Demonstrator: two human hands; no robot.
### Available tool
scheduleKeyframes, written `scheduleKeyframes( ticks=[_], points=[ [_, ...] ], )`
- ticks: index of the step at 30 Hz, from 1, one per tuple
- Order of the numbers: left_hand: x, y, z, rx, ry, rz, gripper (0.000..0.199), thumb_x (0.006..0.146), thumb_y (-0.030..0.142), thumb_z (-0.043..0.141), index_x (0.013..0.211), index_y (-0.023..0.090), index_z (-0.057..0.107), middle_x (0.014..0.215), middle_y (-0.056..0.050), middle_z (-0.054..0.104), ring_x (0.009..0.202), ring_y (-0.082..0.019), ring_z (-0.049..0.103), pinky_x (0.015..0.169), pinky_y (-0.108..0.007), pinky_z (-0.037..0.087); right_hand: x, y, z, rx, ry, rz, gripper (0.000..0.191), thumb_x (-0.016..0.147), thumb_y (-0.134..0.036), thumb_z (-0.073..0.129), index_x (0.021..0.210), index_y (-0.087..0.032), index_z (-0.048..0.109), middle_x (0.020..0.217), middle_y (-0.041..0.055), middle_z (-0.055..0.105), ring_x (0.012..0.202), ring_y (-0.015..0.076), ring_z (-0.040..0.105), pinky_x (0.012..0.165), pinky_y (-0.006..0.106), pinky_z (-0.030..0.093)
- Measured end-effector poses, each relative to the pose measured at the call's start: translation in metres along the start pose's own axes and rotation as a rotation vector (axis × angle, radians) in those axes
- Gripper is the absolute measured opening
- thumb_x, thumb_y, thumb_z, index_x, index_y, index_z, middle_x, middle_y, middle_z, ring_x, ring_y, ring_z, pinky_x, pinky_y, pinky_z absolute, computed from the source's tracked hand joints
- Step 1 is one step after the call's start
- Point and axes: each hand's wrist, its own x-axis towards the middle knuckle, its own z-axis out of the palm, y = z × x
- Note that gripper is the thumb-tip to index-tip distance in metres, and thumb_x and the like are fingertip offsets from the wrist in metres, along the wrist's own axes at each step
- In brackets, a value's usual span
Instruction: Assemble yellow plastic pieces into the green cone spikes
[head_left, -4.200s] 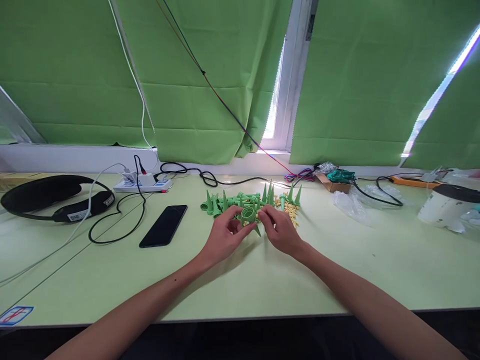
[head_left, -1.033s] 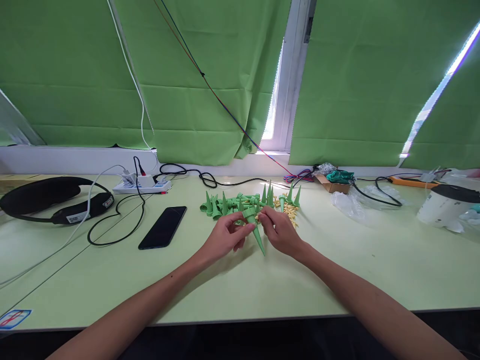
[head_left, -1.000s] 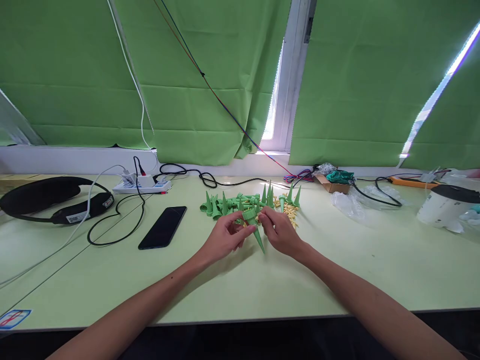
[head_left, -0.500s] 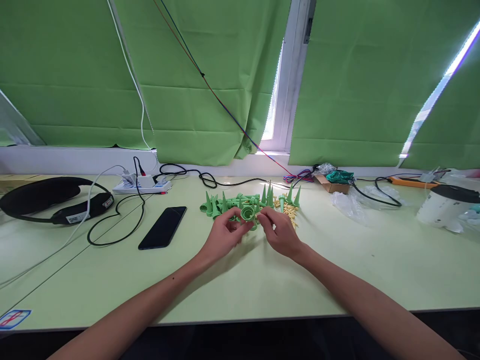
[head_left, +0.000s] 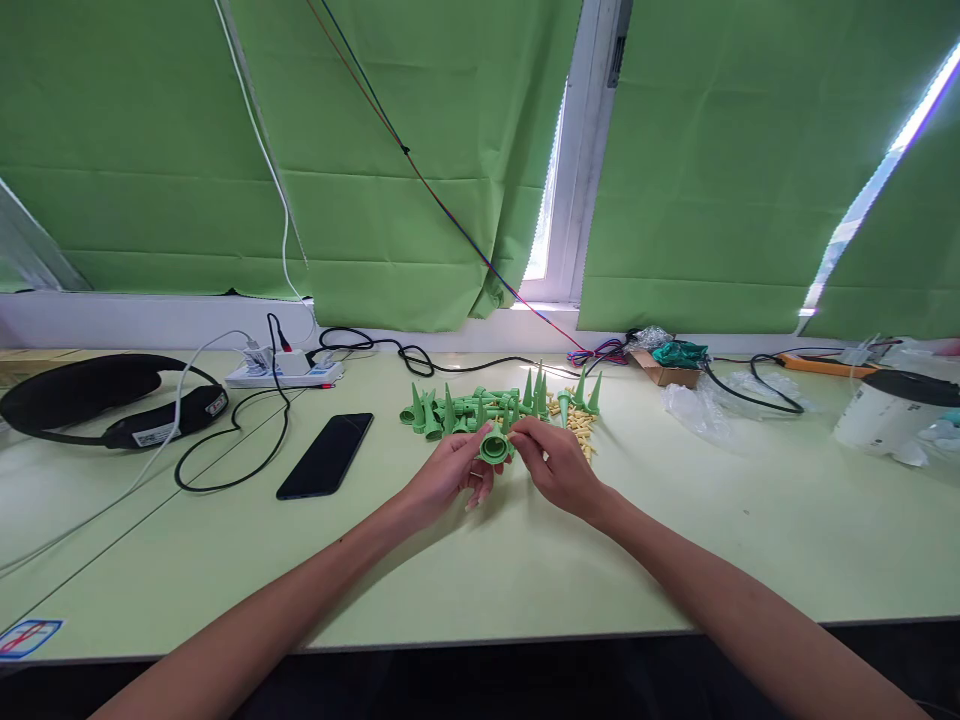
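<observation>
In the middle of the head view, my left hand [head_left: 448, 472] is closed on a green plastic watering spike [head_left: 493, 449], whose round hollow end faces me. My right hand [head_left: 556, 462] is pinched at the right side of this spike. Whatever its fingertips hold is too small and covered to make out. Just behind both hands lie more green watering spikes [head_left: 449, 410], some standing point up and others on their sides. A pile of small beige pegs [head_left: 581, 425] is spread behind my right hand.
A black phone [head_left: 325, 456] lies left of my hands, with headphones [head_left: 165, 415] and a power strip [head_left: 285, 371] beyond. Cables [head_left: 409, 352] run along the back. Rightward are a small cardboard box [head_left: 663, 370], clear plastic bags [head_left: 699, 415] and a white cup [head_left: 889, 415] with a dark lid.
The held spike has tipped and lowered slightly, its hollow end turned more downward. My left fingers have shifted around it, with the lower ones loosening. My right hand stays nearly in place.
</observation>
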Motion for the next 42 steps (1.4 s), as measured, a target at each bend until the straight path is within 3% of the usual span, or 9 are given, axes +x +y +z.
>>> scheduleKeyframes(
  ticks=[5, 9, 13, 18, 20, 28, 33, 37, 42],
  points=[
    [0.000, -0.004, -0.004, 0.038, -0.031, 0.036, 0.049, 0.091, 0.057, 0.053, 0.073, 0.012, 0.062, 0.059, -0.001, 0.054, 0.042, -0.008, 0.049, 0.034, -0.020, 0.032, 0.000, 0.001, 0.000, 0.009, -0.026, 0.020, 0.024, 0.102, -0.026, 0.039, 0.079, -0.021, 0.046, 0.063, -0.0025, 0.049, 0.053, 0.0116, 0.041, 0.054, 0.024, 0.032],
    [-0.003, -0.002, -0.006, 0.193, 0.030, 0.131, 0.040, 0.091, 0.053, 0.057, 0.075, 0.016, 0.055, 0.050, 0.005, 0.045, 0.041, -0.008, 0.046, 0.039, -0.020, 0.033, 0.000, 0.001, 0.001, 0.011, -0.035, 0.041, 0.027, 0.102, -0.029, 0.037, 0.076, -0.022, 0.041, 0.061, -0.0033, 0.045, 0.053, 0.0117, 0.039, 0.054, 0.024, 0.030],
    [-0.007, 0.000, -0.005, 0.442, 0.098, 0.284, 0.036, 0.091, 0.046, 0.059, 0.072, 0.017, 0.051, 0.057, 0.005, 0.045, 0.043, -0.007, 0.045, 0.043, -0.021, 0.035, -0.001, 0.004, 0.002, -0.018, -0.059, 0.079, 0.031, 0.103, -0.031, 0.035, 0.073, -0.023, 0.034, 0.060, -0.0041, 0.040, 0.051, 0.0121, 0.033, 0.053, 0.025, 0.028],
    [-0.005, -0.007, -0.005, 0.735, 0.232, 0.631, 0.027, 0.088, 0.034, 0.064, 0.070, 0.016, 0.056, 0.078, -0.001, 0.049, 0.061, -0.010, 0.046, 0.050, -0.022, 0.040, -0.002, 0.007, 0.004, -0.067, -0.109, 0.125, 0.032, 0.103, -0.031, 0.033, 0.072, -0.023, 0.030, 0.059, -0.0044, 0.038, 0.051, 0.0124, 0.031, 0.053, 0.027, 0.025],
    [-0.004, -0.009, -0.004, 0.799, 0.261, 0.697, 0.023, 0.089, 0.032, 0.063, 0.073, 0.016, 0.058, 0.080, -0.002, 0.049, 0.061, -0.009, 0.044, 0.050, -0.022, 0.039, -0.003, 0.008, 0.005, -0.086, -0.098, 0.137, 0.032, 0.102, -0.031, 0.034, 0.071, -0.023, 0.031, 0.058, -0.0042, 0.038, 0.051, 0.0125, 0.031, 0.053, 0.027, 0.025],
    [-0.006, -0.004, 0.005, 0.559, 0.396, 0.395, 0.028, 0.087, 0.046, 0.064, 0.095, 0.021, 0.053, 0.088, 0.001, 0.057, 0.051, -0.006, 0.047, 0.046, -0.020, 0.038, 0.002, 0.001, 0.003, -0.070, 0.048, 0.199, 0.030, 0.101, -0.033, 0.039, 0.073, -0.022, 0.041, 0.058, -0.0044, 0.042, 0.050, 0.0117, 0.035, 0.053, 0.026, 0.029],
    [-0.003, 0.000, 0.004, 0.373, 0.250, 0.190, 0.051, 0.091, 0.061, 0.047, 0.074, 0.015, 0.059, 0.062, 0.002, 0.052, 0.041, -0.008, 0.046, 0.039, -0.021, 0.033, 0.003, -0.001, 0.000, -0.049, 0.069, 0.188, 0.029, 0.102, -0.034, 0.039, 0.076, -0.021, 0.046, 0.060, -0.0032, 0.046, 0.052, 0.0118, 0.039, 0.054, 0.025, 0.031],
    [-0.001, 0.000, 0.001, 0.271, 0.156, 0.037, 0.058, 0.089, 0.065, 0.049, 0.070, 0.012, 0.063, 0.059, -0.001, 0.054, 0.041, -0.009, 0.049, 0.038, -0.022, 0.035, 0.002, 0.000, 0.000, -0.012, 0.014, 0.129, 0.027, 0.102, -0.031, 0.040, 0.078, -0.021, 0.047, 0.063, -0.0025, 0.048, 0.053, 0.0118, 0.040, 0.055, 0.025, 0.032],
    [-0.002, 0.001, 0.000, 0.235, 0.108, 0.029, 0.053, 0.088, 0.062, 0.054, 0.072, 0.012, 0.062, 0.061, 0.000, 0.054, 0.041, -0.008, 0.048, 0.039, -0.020, 0.034, 0.002, 0.001, -0.001, 0.028, -0.018, 0.137, 0.025, 0.101, -0.031, 0.040, 0.079, -0.021, 0.047, 0.062, -0.0032, 0.048, 0.052, 0.0116, 0.040, 0.055, 0.025, 0.034]
  ],
)
